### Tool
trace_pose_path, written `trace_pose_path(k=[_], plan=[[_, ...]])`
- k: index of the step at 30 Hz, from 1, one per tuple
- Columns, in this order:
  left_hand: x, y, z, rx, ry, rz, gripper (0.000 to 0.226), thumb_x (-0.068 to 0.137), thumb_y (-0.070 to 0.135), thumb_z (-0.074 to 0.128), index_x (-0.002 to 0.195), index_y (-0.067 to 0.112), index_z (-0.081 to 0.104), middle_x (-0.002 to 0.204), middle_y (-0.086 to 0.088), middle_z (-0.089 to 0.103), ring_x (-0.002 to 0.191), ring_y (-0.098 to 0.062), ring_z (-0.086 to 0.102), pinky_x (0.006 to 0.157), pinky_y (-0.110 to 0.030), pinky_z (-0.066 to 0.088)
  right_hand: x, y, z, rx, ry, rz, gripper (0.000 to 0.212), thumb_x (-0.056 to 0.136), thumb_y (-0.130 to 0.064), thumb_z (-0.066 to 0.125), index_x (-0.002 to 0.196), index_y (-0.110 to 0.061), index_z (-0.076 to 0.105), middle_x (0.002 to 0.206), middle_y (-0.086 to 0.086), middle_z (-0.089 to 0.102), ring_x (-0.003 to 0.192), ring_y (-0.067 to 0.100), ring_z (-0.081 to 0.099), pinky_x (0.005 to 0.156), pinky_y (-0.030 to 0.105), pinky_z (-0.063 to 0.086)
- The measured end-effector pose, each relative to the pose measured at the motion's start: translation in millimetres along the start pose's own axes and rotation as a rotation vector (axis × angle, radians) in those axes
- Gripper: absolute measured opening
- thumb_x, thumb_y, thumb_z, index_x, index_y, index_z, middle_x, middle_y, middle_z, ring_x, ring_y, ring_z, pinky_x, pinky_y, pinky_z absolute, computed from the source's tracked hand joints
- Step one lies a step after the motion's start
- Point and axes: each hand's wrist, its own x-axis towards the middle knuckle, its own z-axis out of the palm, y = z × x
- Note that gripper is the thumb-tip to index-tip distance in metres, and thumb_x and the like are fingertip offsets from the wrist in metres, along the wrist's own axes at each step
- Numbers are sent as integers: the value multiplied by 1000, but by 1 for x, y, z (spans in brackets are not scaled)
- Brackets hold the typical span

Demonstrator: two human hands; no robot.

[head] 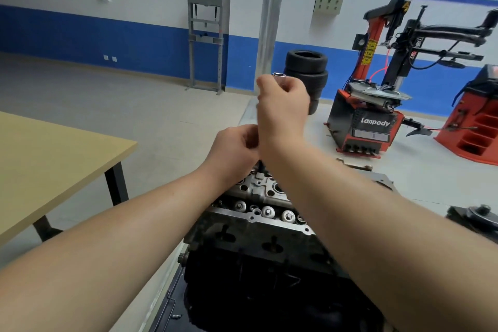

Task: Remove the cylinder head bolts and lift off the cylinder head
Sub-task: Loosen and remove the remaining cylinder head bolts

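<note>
R hand (283, 105) grips shiny metal socket tool (278, 74) above grey aluminium cylinder head (258, 191); L hand (234, 148) curled just below, contents hidden.

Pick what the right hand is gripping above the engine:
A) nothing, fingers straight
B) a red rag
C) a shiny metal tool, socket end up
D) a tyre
C: the right hand is curled round a shiny metal tool whose socket-like tip pokes out above the fingers, over the cylinder head.

"Lanpody" in white on black panel of red tire changer (375, 122), other labels unreadable
</note>
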Motion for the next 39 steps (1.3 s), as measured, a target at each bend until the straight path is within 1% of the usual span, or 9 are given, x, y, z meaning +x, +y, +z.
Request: trace_pose_path(k=[6,11,16,19,22,26,29,34,39], plan=[[-2,3,-3,113,39,-16,32,84,19,59,54,27,50,52,17,59,55,-2,50,53,-8,36,6,-7,16,-163,0,16,45,90,-31,66,57,-24,36,49,-10,35,55,20,34,57,38,31],[-3,0,0,-236,-169,-120,10,99,15,69,109,16,73,101,3,79,94,-15,76,90,-31,58,39,-21,-30,27,-721,285,43,96,-23,62,64,-22,33,55,-3,25,52,17,18,55,34,18],[-4,7,0,-30,-52,-44,25,94,8,67,79,28,71,70,20,72,71,3,68,63,-5,44,6,-5,-10,-47,-141,89,15,90,-23,70,95,-12,60,82,2,60,71,14,56,71,36,51],[-3,7,-1,282,6,-1,24,95,15,54,82,3,70,75,-5,71,81,-31,63,66,-28,48,-16,11,12,-5,34,3,25,89,-29,70,110,-23,58,87,-10,60,76,5,58,68,25,46],[-3,3,-1,287,49,-5,33,90,4,50,58,13,54,55,2,57,68,-37,50,57,-18,35,-12,0,21,-137,74,-30,29,94,-42,65,71,-29,52,57,-16,51,56,6,47,59,29,38],[1,3,0,50,-104,-101,17,93,32,65,76,28,65,72,29,69,73,4,65,69,-2,39,27,-7,-6,-36,-410,168,44,84,-28,68,57,-26,34,51,-4,29,51,21,25,52,34,26],[1,-2,-3,-349,-242,-173,12,100,13,68,111,9,74,105,-2,80,101,-18,76,100,-35,57,46,-16,-39,50,-798,316,43,95,-25,61,66,-21,31,54,-4,25,53,18,17,59,36,13],[3,1,-1,-290,-120,-124,18,93,8,75,99,24,81,88,9,80,84,-6,77,89,-29,60,23,-11,-18,-72,-156,63,16,88,-23,73,95,-15,62,79,1,62,72,17,58,73,42,54],[-7,4,-5,-112,16,-30,64,84,-6,56,46,45,60,41,24,50,45,8,45,43,-4,30,-6,-14,22,-65,1,22,22,91,-39,64,82,-22,56,68,-14,56,63,10,50,63,31,40]])
